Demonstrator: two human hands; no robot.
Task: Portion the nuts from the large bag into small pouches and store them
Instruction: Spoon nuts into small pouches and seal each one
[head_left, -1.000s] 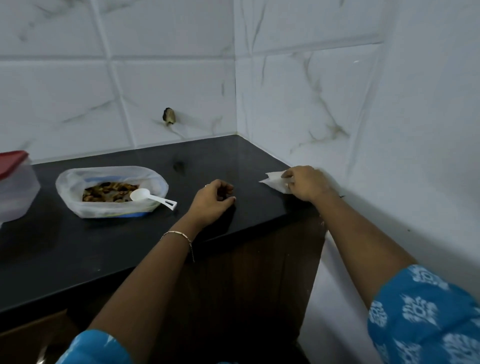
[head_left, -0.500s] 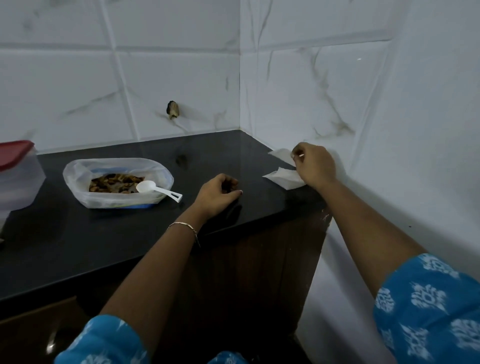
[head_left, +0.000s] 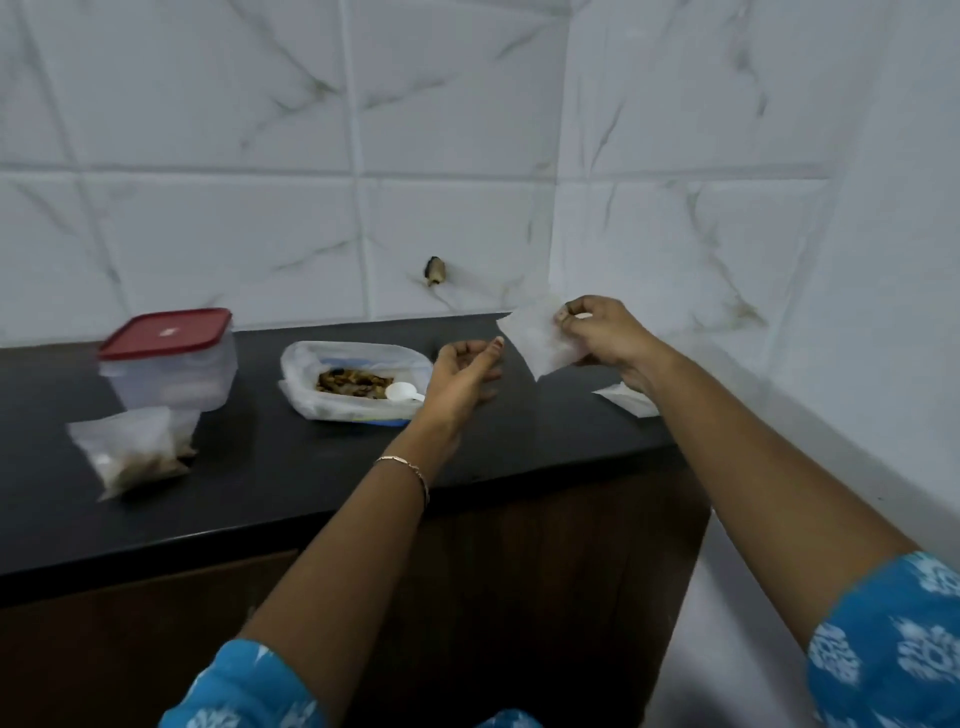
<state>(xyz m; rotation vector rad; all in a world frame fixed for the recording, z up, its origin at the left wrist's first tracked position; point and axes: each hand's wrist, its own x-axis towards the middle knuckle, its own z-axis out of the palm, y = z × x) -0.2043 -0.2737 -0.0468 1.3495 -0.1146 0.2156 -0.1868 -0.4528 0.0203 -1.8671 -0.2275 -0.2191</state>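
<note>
The right grip (head_left: 605, 335) is closed in a thumb-and-fingertip pinch on the edge of a small flat white pouch (head_left: 537, 340), which is held clear of the black desk (head_left: 260, 467) near the wall corner, with the forearm extended and the wrist raised. The left grip (head_left: 465, 371) is loosely curled, nothing seen held, and poised just left of the pouch. The large clear plastic bag of brown nuts (head_left: 311, 364) is seen on the desk beside it.

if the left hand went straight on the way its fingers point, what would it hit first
Most likely the small pouch that the right hand pinches: the left hand points up and right at its near edge. Depth is unclear from one view, so it could pass in front.
</note>
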